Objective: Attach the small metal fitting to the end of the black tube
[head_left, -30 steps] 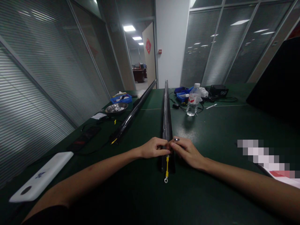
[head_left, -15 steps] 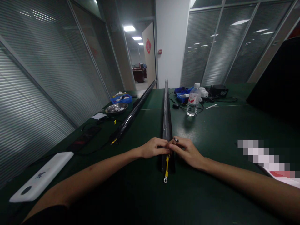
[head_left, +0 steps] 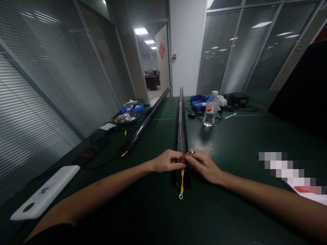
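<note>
A long dark rail [head_left: 182, 131] runs away from me down the middle of the green table. Over its near end my left hand [head_left: 170, 161] and my right hand [head_left: 201, 163] meet, fingers pinched together. What the fingertips hold is too small and hidden to make out. Below them a yellow wire [head_left: 182, 180] with a metal ring terminal [head_left: 181, 196] hangs out at the rail's near end. My right hand wears a ring. To the left lies a second dark rail [head_left: 145, 126], slanting away, with a yellow tip at its near end.
On the left are a white case [head_left: 46, 192], a metal bowl [head_left: 127, 118] and a blue tray [head_left: 133, 108]. A water bottle [head_left: 211, 109], blue bins [head_left: 199, 104] and a black adapter [head_left: 238, 99] stand at the back right. A large black panel [head_left: 304, 88] rises at the right.
The fingers of my right hand have shifted slightly at the pinch, and the ring has turned a little. The yellow wire has moved very slightly to the right.
</note>
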Demonstrator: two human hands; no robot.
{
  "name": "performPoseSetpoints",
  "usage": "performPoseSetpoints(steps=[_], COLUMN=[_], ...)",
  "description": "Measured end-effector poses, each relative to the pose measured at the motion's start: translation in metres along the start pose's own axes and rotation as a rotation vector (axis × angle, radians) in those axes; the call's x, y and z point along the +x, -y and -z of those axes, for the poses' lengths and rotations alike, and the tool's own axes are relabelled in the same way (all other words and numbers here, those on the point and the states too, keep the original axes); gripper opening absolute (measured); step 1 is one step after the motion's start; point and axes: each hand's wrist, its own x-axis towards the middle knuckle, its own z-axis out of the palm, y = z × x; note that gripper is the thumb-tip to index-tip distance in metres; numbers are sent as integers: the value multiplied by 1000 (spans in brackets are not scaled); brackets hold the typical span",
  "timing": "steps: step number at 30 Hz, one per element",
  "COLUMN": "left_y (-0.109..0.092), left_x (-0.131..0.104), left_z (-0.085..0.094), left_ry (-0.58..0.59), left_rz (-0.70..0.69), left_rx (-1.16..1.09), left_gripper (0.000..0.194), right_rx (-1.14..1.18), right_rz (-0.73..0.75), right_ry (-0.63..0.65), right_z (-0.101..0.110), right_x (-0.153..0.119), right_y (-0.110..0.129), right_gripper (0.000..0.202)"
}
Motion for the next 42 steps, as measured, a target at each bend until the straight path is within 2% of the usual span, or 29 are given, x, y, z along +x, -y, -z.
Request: performPoseSetpoints(steps=[9, 16, 30, 42], left_y=[2, -3, 2, 2], left_x=[1, 2, 0, 1], left_z=[0, 1, -1, 0], left_ry=[6, 14, 2, 8], left_rz=[-63, -47, 9, -62], left_rx=[-18, -55, 11, -27], left_gripper=[28, 32, 35, 33], right_rx=[-16, -13, 32, 12], right_rz=[3, -1, -12, 6], right_ry=[-16, -27, 14, -8], right_z=[0, -1, 0, -1], right_x=[1, 0, 1, 0], right_y=[1, -2, 3, -3], right_gripper=[43, 39, 43, 40])
